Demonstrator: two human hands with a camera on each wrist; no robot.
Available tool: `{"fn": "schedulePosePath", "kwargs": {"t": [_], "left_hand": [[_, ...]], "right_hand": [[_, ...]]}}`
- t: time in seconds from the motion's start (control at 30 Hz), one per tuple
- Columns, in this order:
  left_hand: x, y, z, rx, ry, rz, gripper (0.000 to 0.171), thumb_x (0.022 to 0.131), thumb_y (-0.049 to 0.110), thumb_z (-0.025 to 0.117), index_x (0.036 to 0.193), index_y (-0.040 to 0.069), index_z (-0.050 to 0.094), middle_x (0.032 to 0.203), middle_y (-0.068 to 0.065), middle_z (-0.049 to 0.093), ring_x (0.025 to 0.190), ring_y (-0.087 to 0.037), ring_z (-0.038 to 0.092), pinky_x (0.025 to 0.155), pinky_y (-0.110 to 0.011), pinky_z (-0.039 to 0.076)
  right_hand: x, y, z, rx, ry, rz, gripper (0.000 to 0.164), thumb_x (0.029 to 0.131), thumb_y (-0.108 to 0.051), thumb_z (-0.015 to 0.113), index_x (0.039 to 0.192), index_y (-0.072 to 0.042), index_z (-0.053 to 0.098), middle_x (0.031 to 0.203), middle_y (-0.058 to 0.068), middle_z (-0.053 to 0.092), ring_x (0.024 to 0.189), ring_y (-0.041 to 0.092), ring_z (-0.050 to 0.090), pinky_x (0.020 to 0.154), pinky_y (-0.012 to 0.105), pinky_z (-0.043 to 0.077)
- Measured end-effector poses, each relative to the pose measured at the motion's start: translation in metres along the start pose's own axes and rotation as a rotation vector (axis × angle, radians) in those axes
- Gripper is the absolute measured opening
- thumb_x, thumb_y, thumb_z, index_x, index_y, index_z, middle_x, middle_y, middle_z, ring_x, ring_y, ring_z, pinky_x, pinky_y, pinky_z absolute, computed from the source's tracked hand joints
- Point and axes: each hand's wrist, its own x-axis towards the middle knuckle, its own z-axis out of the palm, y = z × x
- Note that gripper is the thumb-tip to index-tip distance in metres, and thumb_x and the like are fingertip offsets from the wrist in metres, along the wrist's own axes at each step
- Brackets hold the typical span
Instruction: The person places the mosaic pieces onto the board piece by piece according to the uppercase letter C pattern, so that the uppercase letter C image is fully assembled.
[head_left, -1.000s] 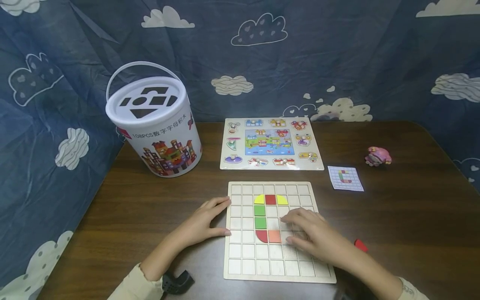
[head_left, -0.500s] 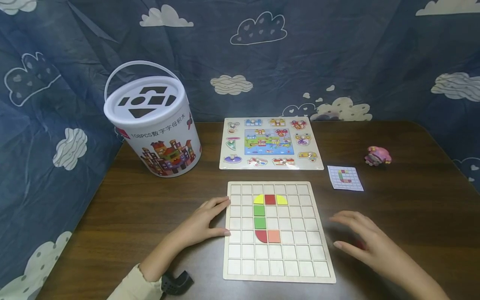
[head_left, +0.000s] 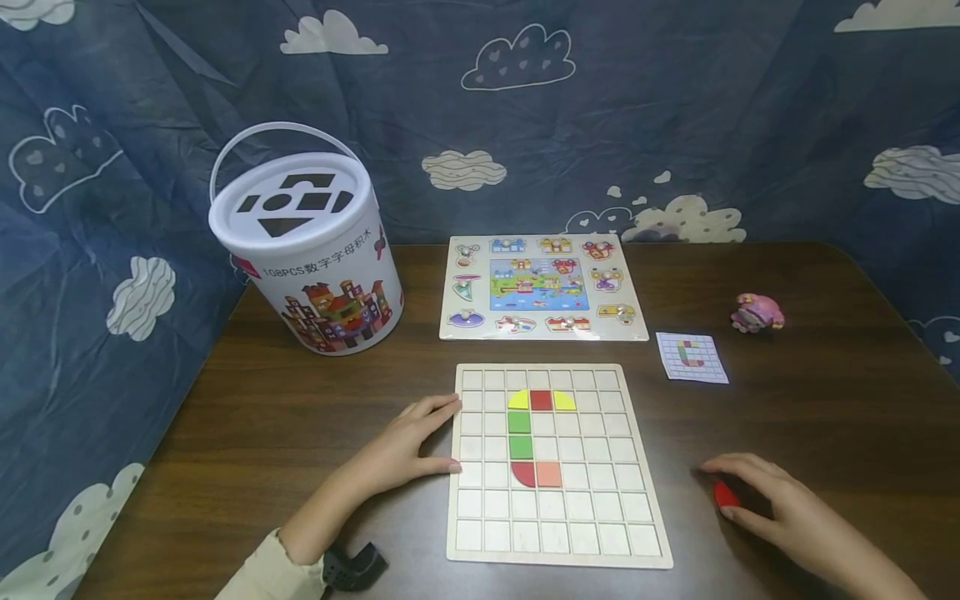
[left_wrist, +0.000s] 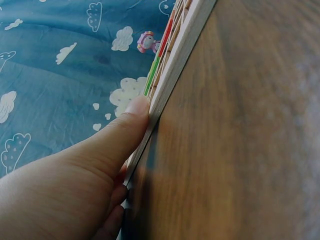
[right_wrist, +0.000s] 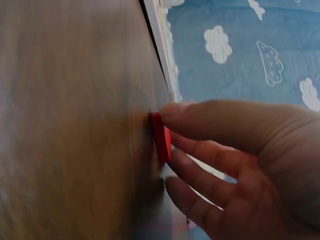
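Observation:
A wooden grid board lies at the front middle of the table, bearing coloured tiles in a C-like outline. Yellow quarter-rounds flank a red square at the top; green squares run down the left. Below them sit a dark red quarter-round and a salmon square. My left hand rests its thumb and fingertips against the board's left edge. Right of the board, my right hand has thumb and fingers around a small red tile at the tabletop, thumb at one end, a fingertip at the other.
Behind the board lies a knobbed picture puzzle. A white lidded bucket with a handle stands at the back left. On the right are a printed pattern card and a pink figurine. A cloud-print cloth hangs behind the table.
My right hand has moved from over the board to the right and down to the small red tile. My left hand keeps its place at the board's left edge.

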Motion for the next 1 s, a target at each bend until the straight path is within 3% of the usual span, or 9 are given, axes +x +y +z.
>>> {"fn": "schedulePosePath", "kwargs": {"t": [0.1, 0.33, 0.7, 0.87, 1.0], "left_hand": [[0.000, 0.000, 0.000, -0.001, -0.001, -0.003, 0.080, 0.076, 0.053, 0.062, 0.140, 0.013, 0.034, 0.139, -0.002, 0.034, 0.124, -0.019, 0.031, 0.098, -0.040, 0.030], [-0.001, 0.001, 0.000, -0.001, -0.001, -0.008, 0.079, 0.076, 0.051, 0.063, 0.140, 0.013, 0.035, 0.139, -0.002, 0.034, 0.125, -0.018, 0.030, 0.099, -0.040, 0.030], [-0.001, 0.000, 0.000, 0.006, -0.003, -0.008, 0.079, 0.076, 0.052, 0.062, 0.140, 0.014, 0.034, 0.139, -0.001, 0.034, 0.125, -0.018, 0.030, 0.098, -0.039, 0.030], [-0.001, 0.001, 0.000, 0.002, -0.002, -0.011, 0.079, 0.076, 0.051, 0.063, 0.140, 0.014, 0.034, 0.139, -0.001, 0.034, 0.124, -0.018, 0.030, 0.098, -0.039, 0.031], [-0.001, 0.002, 0.000, 0.004, -0.003, -0.009, 0.079, 0.076, 0.051, 0.063, 0.140, 0.014, 0.034, 0.139, -0.001, 0.034, 0.124, -0.018, 0.030, 0.098, -0.039, 0.031]], "right_hand": [[-0.001, 0.002, -0.001, 0.009, -0.010, 0.004, 0.047, 0.063, -0.004, 0.078, 0.106, -0.015, 0.061, 0.103, -0.007, 0.055, 0.096, -0.003, 0.046, 0.081, 0.001, 0.025], [0.008, -0.003, 0.003, -0.042, 0.061, -0.067, 0.042, 0.060, -0.002, 0.079, 0.097, -0.016, 0.064, 0.094, -0.012, 0.056, 0.084, 0.001, 0.052, 0.076, 0.004, 0.031], [0.033, -0.004, 0.003, -0.017, -0.012, -0.175, 0.049, 0.062, 0.008, 0.074, 0.104, -0.013, 0.061, 0.100, -0.007, 0.059, 0.094, 0.008, 0.053, 0.087, 0.004, 0.025], [0.041, -0.005, 0.002, -0.039, -0.041, -0.122, 0.050, 0.063, 0.005, 0.074, 0.108, -0.012, 0.060, 0.104, -0.004, 0.059, 0.097, 0.013, 0.052, 0.086, 0.005, 0.026], [0.046, -0.005, 0.002, -0.072, -0.031, -0.039, 0.044, 0.065, -0.010, 0.079, 0.105, -0.007, 0.060, 0.101, 0.000, 0.058, 0.088, 0.016, 0.055, 0.078, 0.020, 0.043]]}}
